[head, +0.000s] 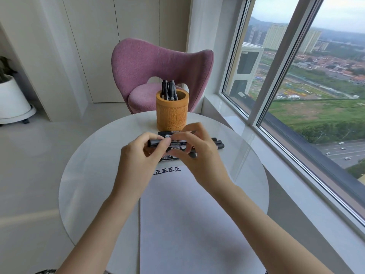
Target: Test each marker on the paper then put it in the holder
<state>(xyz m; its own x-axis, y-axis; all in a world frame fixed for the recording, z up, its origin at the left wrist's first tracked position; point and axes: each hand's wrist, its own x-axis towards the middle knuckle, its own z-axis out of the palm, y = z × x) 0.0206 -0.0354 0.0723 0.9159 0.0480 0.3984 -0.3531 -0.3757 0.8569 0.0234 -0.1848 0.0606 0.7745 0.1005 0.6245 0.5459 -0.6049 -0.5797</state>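
– Marker (pixel 156 142) first: where is it?
– In the air above the table (pixel 88 175), lying level between both hands. It is black, with a printed label on its barrel.
– How does each hand have it?
– The left hand (pixel 138 157) pinches the left end between thumb and forefinger, its other fingers curled beneath. The right hand (pixel 199 155) has its fingertips bent round the barrel just beside the left thumb. The picture is blurred there, so I cannot tell whether the cap is on.
– And under the hands?
– A row of loose markers (pixel 218 144) lies flat on the table, partly hidden by the fingers, at the far edge of the paper (pixel 187 214). The sheet runs toward the person and bears a line of black test marks (pixel 167 170) near its far end.
– The holder?
– The holder (pixel 171 115), a carved, yellowish cylinder, stands upright just behind the loose markers. Several stowed markers (pixel 167 89) stick up from it.
– Anything else?
– A pink chair (pixel 158 64) behind the table, a window (pixel 316 86) on the right, and a white plant pot (pixel 11 99) on the floor far left.
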